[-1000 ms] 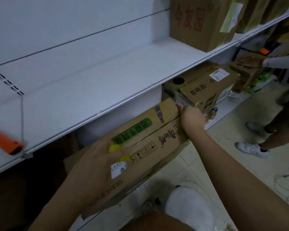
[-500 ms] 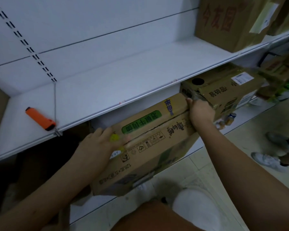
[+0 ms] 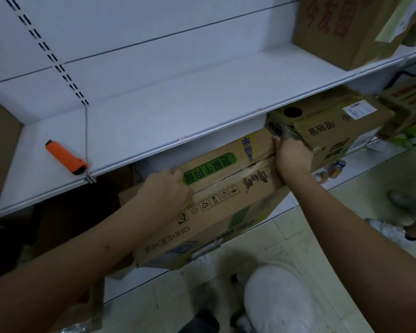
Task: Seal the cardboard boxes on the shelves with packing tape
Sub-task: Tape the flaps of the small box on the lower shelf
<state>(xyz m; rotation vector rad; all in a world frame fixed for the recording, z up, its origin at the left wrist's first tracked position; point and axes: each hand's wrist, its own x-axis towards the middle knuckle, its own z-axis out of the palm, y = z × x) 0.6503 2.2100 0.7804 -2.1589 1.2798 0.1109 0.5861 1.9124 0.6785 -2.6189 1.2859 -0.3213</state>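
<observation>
A long cardboard box [image 3: 226,205] with a green label sits tilted at the front of the lower shelf, its top seam facing me. My left hand [image 3: 163,188] lies on the left part of the top with fingers bent. What is under it is hidden. My right hand [image 3: 291,157] grips the box's right end, fingers curled over the far edge. A second cardboard box [image 3: 327,123] with a round hole stands just right of it, touching my right hand. No tape roll shows.
An orange utility knife [image 3: 65,157] lies on the white upper shelf [image 3: 178,104] at left. A large brown box [image 3: 341,27] stands on that shelf at right. My white shoe [image 3: 279,301] is on the tiled floor below. Another person's feet [image 3: 394,227] are at right.
My left hand has slid right along the box top onto the green label's edge, and the yellow item seen under it earlier is now hidden. The right hand stays on the box end.
</observation>
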